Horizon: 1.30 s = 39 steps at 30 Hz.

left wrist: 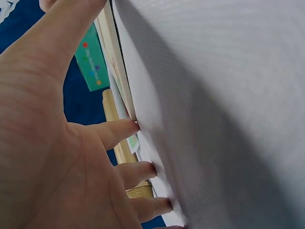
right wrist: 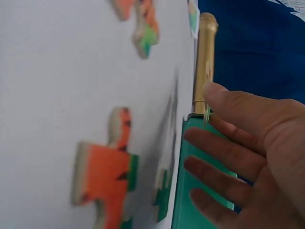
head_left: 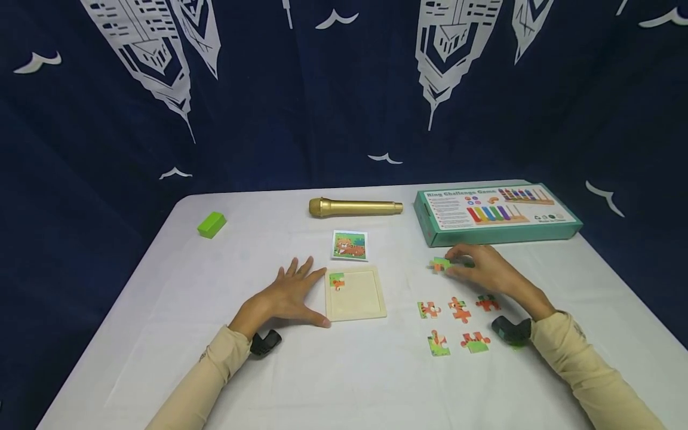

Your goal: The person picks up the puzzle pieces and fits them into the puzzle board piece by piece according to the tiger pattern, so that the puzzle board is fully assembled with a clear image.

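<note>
- Here, the right hand (head_left: 484, 269) pinches a thin, knobbed green-and-orange jigsaw piece (head_left: 439, 264) near the green rectangular box (head_left: 497, 215).
- The left hand (head_left: 287, 297), fingers spread wide, touches the square, raised-rim pale wooden tray (head_left: 360, 298); a flat printed piece (head_left: 336, 279) sits in its upper-left corner.
- Loose orange-and-green interlocking pieces (head_left: 459, 310) lie on the white cloth (head_left: 376, 376).

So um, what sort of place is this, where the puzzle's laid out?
Probably an indoor play or filming corner: a white table before a dark, skyline-printed curtain, with a puzzle tray and a game box on it.
</note>
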Motion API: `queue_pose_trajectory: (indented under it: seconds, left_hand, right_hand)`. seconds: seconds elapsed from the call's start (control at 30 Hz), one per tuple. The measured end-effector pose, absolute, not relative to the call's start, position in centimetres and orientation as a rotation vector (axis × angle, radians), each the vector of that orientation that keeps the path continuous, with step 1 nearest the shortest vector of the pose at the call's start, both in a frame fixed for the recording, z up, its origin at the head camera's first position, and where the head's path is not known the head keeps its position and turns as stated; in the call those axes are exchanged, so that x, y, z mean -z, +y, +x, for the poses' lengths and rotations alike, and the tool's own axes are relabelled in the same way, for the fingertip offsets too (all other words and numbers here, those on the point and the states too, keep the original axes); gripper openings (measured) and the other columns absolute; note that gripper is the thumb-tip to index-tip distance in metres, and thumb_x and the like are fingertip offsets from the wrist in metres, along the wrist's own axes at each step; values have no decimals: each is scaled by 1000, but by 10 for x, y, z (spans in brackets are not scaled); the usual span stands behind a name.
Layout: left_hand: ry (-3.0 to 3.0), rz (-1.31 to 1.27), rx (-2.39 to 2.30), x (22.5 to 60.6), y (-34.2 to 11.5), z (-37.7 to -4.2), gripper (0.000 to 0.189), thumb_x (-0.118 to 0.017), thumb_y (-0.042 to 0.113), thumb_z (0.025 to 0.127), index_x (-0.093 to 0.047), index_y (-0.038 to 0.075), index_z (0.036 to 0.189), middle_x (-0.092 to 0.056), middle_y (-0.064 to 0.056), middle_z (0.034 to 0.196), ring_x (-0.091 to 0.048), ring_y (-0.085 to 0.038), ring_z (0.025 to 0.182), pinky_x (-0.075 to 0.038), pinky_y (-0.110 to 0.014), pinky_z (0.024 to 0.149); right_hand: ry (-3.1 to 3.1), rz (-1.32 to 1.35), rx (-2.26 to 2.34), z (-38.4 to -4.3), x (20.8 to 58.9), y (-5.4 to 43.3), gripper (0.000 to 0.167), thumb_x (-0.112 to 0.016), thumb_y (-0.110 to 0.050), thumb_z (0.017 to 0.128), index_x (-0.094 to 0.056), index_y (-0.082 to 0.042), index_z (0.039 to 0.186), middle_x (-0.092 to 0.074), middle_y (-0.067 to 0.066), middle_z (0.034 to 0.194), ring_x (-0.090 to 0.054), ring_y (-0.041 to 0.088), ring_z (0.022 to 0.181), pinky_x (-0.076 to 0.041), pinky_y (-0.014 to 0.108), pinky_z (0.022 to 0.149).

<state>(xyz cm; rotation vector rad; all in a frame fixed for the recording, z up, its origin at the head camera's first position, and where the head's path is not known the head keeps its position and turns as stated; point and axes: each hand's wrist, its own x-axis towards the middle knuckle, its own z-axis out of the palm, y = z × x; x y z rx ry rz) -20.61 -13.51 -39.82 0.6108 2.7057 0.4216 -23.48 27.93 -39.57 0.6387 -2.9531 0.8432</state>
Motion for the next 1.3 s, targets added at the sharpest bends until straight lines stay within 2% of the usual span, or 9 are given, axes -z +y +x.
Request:
queue_pose_trajectory:
  seconds: [0.1, 0.23, 0.4, 0.6, 0.8, 1.03, 1.3]
  left_hand:
    - [2713, 607, -416, 398, -134, -205, 114, -77, 67, 63, -26, 17, 153, -6, -17, 160, 3, -44, 144, -3, -63, 113]
    - [2715, 606, -418, 398, -134, -205, 115, -77, 66, 62, -27, 17, 153, -6, -17, 160, 2, -45, 144, -3, -64, 113]
    - [2713, 605, -418, 399, -134, -206, 115, -77, 67, 62, -27, 17, 153, -6, -17, 160, 3, -44, 144, -3, -64, 113]
    - [2709, 613, -413, 400, -135, -206, 114, -77, 67, 63, -26, 17, 153, -6, -18, 160, 3, -45, 144, -3, -64, 113]
    - [2711, 615, -414, 400, -134, -207, 115, -77, 68, 62, -27, 17, 152, -7, -18, 160, 3, -45, 144, -3, -64, 113]
    - [2713, 608, -409, 401, -134, -207, 115, -77, 68, 62, -27, 17, 153, -6, -18, 160, 3, -45, 144, -4, -64, 113]
    - [2705, 601, -413, 399, -134, -207, 115, -77, 67, 62, -27, 17, 152, -6, -17, 160, 3, -45, 144, -4, -64, 113]
  right_hand:
    - [-2929, 649, -910, -236, 391, 278, 24, -71, -12, 87, -65, -3, 109, -71, 13, 104, -63, 36, 106, -46, 56, 91]
    - [-2906, 666, -979, -238, 390, 273, 26, -69, -11, 88, -64, -4, 112, -72, 12, 101, -66, 33, 102, -53, 46, 82]
    - [-2871, 711, -1022, -239, 389, 262, 33, -68, -10, 89, -63, 0, 119, -70, 17, 106, -65, 36, 101, -53, 52, 83]
    - [-2869, 797, -1009, -237, 388, 242, 31, -69, -9, 87, -65, 0, 117, -70, 14, 106, -65, 33, 101, -51, 52, 86]
    - [-2848, 875, -978, -238, 388, 223, 28, -72, -10, 85, -68, -4, 112, -71, 5, 97, -66, 24, 93, -52, 49, 86]
    - [-2850, 947, -1008, -240, 388, 200, 25, -73, -14, 85, -68, -8, 110, -66, -3, 86, -62, 14, 84, -53, 42, 80]
    - [-2851, 1058, -944, -244, 386, 172, 25, -73, -16, 86, -69, -7, 109, -64, -4, 83, -59, 10, 77, -53, 35, 76]
